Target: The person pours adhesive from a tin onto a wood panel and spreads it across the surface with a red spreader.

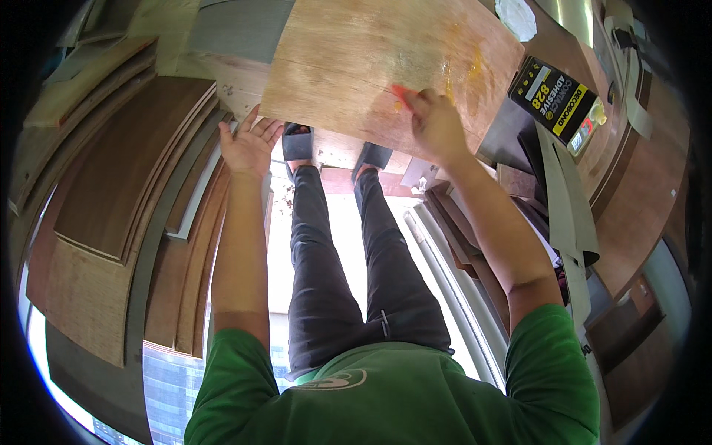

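A plywood board [334,55] lies in front of me, with wet amber glue [475,70] streaked over its right half. My right hand [439,127] is closed on a small orange-red spreader [401,95], its edge down on the board's near part. A little glue shows next to the spreader. My left hand [248,148] holds nothing; its fingers are spread, palm up, by the board's near left corner. Whether its fingertips touch the board I cannot tell.
To the right stands a black and yellow glue tin [552,100]. A crumpled whitish piece [516,18] sits beyond the board's far right corner. Stacked wood sheets [133,170] lean at left. Curved grey strips [567,200] hang at right. My sandalled feet [299,141] are below the near edge.
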A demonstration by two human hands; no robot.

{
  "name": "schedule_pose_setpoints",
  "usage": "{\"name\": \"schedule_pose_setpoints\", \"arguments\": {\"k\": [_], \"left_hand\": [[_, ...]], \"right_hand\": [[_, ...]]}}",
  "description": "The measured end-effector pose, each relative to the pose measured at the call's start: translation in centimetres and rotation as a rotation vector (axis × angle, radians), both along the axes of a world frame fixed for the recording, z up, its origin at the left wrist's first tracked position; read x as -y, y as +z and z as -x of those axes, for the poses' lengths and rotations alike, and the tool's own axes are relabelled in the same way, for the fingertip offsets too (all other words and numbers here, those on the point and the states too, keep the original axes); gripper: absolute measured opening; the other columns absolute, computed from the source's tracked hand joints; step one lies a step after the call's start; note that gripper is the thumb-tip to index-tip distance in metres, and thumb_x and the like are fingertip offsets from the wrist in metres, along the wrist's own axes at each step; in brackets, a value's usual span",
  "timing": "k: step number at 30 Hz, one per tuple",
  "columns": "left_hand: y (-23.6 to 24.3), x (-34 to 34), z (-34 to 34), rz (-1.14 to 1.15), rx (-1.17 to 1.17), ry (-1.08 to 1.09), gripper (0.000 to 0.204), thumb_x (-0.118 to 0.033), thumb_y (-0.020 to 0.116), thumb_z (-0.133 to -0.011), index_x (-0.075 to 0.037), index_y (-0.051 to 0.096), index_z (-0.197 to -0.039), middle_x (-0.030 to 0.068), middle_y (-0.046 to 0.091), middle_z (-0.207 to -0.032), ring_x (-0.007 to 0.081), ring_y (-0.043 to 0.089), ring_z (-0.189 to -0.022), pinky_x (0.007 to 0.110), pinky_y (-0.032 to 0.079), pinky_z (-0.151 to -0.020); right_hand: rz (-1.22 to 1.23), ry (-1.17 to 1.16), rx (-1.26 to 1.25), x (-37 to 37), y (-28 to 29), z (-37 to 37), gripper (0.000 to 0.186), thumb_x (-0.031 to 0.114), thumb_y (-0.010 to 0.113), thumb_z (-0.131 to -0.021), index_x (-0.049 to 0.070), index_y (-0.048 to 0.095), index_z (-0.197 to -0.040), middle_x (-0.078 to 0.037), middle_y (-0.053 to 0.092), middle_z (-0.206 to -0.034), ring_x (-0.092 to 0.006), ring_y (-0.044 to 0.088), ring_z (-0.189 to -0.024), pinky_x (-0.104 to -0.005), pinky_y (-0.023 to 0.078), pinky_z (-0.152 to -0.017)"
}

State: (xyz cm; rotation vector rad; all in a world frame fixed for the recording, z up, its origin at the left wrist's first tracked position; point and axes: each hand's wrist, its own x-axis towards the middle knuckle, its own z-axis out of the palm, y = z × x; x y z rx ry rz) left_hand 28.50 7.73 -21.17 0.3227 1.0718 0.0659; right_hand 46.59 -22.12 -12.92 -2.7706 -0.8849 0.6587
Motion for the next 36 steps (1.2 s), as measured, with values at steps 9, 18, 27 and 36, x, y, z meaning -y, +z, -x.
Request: {"name": "schedule_pose_setpoints", "arguments": {"k": [9,18,27,36], "left_hand": [[0.6,0.1,-0.4,-0.055,-0.061,-0.03,0.091,-0.071,0.03,-0.091,0.005,0.038,-0.14,0.0305,0.044,-0.133,0.043,0.043,-0.127,0.049,0.033,-0.109],[-1.9,4.3,2.6,-0.033,-0.038,-0.153,0.063,-0.05,0.039,-0.096,0.003,0.047,-0.128,0.0273,0.059,-0.121,0.0378,0.06,-0.111,0.043,0.046,-0.094],[0.6,16.4,2.7,0.048,0.028,-0.47,0.053,-0.018,0.046,-0.087,0.002,0.044,-0.136,0.0198,0.056,-0.131,0.0282,0.058,-0.116,0.038,0.044,-0.099],[1.4,19.4,1.4,0.13,0.105,-0.362,0.061,-0.013,0.048,-0.084,0.003,0.036,-0.141,0.0224,0.049,-0.139,0.0314,0.057,-0.12,0.04,0.045,-0.1]], "right_hand": [[0.164,0.248,-0.205,6.8,3.3,9.6,0.031,0.01,0.058,-0.081,0.014,0.066,-0.111,-0.009,0.063,-0.097,-0.03,0.059,-0.095,-0.0422,0.049,-0.08],[-0.197,-0.201,-0.176,11.6,4.2,-7.5,0.031,0.003,0.052,-0.092,0.006,0.062,-0.121,-0.015,0.064,-0.112,-0.0265,0.061,-0.103,-0.0348,0.046,-0.092],[-0.128,-0.132,0.114,11.8,-3.0,-18.5,0.032,0.015,0.05,-0.091,0.014,0.064,-0.12,-0.012,0.063,-0.117,-0.0359,0.06,-0.107,-0.0442,0.048,-0.092],[-0.02,0.244,0.114,14.3,-1.0,-8.5,0.035,0.008,0.052,-0.084,0.017,0.066,-0.115,-0.011,0.066,-0.107,-0.0343,0.063,-0.092,-0.0438,0.052,-0.083]]}}
